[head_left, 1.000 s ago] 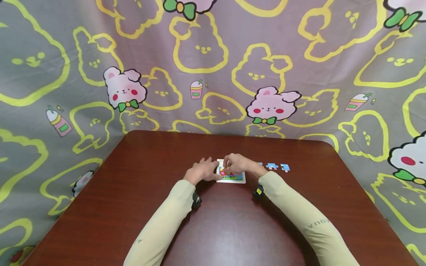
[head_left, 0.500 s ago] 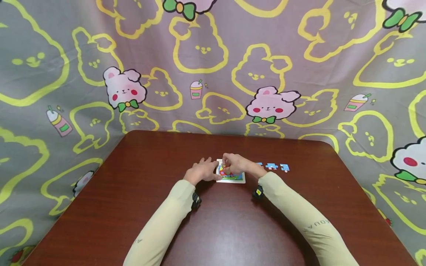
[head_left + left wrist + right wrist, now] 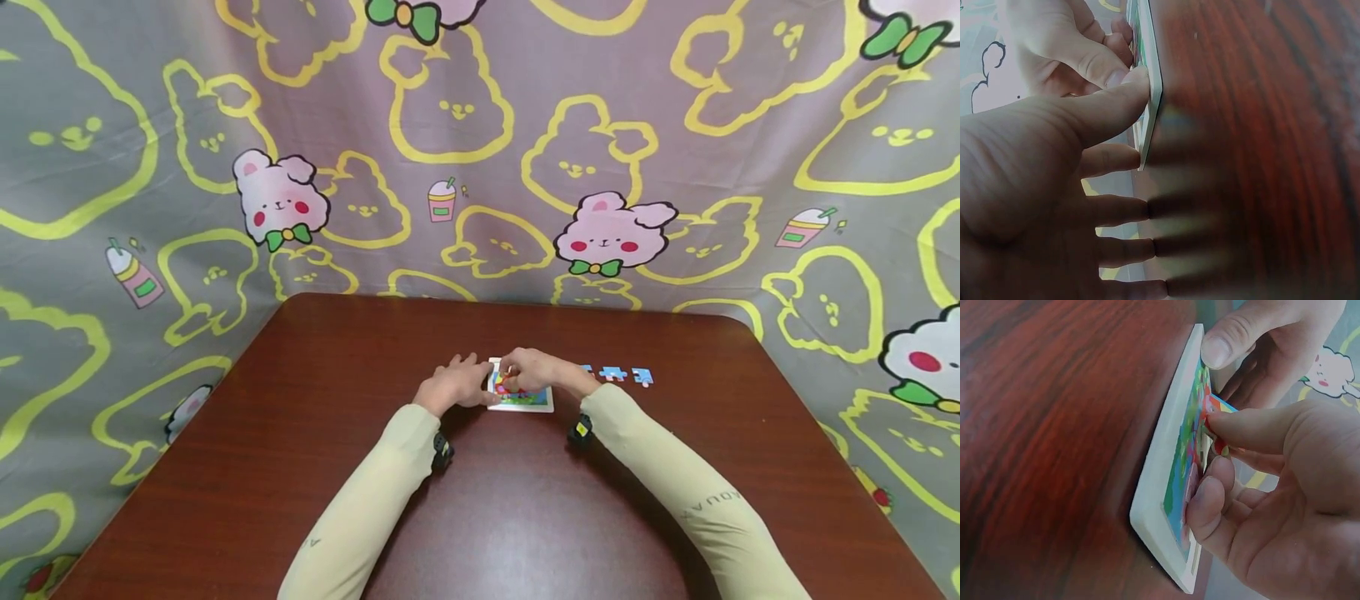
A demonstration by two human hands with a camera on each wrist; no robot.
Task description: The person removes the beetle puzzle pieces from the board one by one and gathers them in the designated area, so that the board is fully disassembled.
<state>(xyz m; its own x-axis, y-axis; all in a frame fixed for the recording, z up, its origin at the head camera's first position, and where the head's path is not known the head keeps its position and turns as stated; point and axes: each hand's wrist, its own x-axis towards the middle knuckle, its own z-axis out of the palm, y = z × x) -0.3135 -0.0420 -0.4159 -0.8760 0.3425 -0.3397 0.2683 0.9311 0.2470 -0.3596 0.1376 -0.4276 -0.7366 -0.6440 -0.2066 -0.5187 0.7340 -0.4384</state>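
Observation:
A small jigsaw puzzle tray with a pale rim and a colourful picture lies on the table between both hands. My left hand is at its left side. In the left wrist view its thumb presses on the rim, while the other fingers reach out straight, tips down at the tabletop. Over the picture, my right hand pinches a jigsaw piece between thumb and fingers. That piece is tilted up from the picture in the right wrist view, partly hidden by the thumb.
Loose blue jigsaw pieces lie to the right of the tray, one partly hidden behind the right wrist. The reddish-brown table ends at a patterned curtain behind and at the sides.
My right hand shifts only slightly over the upper left of the picture, its fingers still at the piece. My left hand stays in place on the tray's edge.

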